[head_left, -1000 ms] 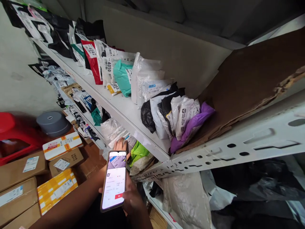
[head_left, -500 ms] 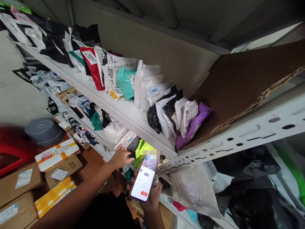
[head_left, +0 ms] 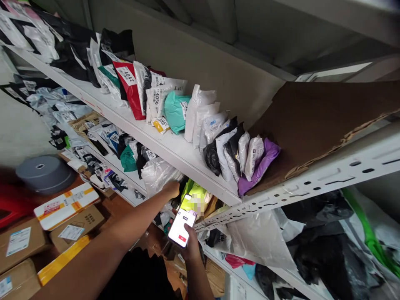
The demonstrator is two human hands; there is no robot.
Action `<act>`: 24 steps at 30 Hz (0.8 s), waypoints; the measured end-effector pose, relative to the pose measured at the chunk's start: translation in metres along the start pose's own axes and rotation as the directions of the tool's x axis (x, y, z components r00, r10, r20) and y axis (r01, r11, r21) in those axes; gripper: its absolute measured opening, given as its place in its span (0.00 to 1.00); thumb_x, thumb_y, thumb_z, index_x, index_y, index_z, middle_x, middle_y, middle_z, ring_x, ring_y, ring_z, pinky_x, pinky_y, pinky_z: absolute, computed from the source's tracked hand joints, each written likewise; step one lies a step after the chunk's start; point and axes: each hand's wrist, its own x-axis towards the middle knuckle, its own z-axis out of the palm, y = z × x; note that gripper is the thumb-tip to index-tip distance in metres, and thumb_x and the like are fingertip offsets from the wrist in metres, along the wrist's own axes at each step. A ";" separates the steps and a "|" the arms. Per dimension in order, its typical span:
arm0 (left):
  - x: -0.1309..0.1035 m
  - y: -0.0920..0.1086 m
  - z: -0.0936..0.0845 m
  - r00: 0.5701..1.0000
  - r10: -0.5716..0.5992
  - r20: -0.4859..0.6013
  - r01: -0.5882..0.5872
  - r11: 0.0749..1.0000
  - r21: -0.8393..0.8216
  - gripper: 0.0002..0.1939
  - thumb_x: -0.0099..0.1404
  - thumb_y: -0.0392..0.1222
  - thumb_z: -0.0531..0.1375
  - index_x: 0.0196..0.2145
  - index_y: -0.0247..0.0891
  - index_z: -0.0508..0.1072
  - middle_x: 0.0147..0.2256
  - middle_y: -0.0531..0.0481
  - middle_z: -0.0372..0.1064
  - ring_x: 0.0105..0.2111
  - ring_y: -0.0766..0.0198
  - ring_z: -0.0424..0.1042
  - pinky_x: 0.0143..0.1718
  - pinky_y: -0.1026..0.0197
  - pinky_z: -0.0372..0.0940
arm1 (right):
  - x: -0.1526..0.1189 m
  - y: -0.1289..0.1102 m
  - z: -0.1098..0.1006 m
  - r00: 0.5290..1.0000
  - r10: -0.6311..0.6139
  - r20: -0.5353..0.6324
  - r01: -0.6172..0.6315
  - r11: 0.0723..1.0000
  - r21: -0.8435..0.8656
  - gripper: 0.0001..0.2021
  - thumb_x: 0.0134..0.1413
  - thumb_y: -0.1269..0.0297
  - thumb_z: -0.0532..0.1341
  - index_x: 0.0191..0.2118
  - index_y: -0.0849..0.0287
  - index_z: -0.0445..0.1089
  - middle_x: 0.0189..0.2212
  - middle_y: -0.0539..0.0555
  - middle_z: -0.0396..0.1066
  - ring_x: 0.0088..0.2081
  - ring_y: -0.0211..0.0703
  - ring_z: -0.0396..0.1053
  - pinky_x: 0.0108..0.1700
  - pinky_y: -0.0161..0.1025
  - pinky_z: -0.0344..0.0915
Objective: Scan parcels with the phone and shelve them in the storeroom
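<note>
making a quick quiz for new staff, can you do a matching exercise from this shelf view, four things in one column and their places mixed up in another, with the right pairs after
Things
1. phone
2. purple package
3. turquoise package
4. round grey object

Places
A. low at the left, near the white and orange box
B. upper shelf, between white packages
C. in the right hand
D. right end of the upper shelf's row, beside the brown cardboard

Right pairs: 1-C, 2-D, 3-B, 4-A
</note>
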 end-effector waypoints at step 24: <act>0.004 -0.035 0.008 0.763 0.637 -0.108 -0.573 0.744 0.344 0.15 0.67 0.29 0.52 0.46 0.36 0.74 0.52 0.42 0.70 0.56 0.59 0.65 0.58 0.56 0.59 | 0.042 -0.005 -0.011 0.969 -0.228 -0.093 0.225 0.974 -0.035 0.18 0.56 0.66 0.64 0.52 0.60 0.66 0.43 0.55 0.75 0.40 0.47 0.75 0.43 0.49 0.73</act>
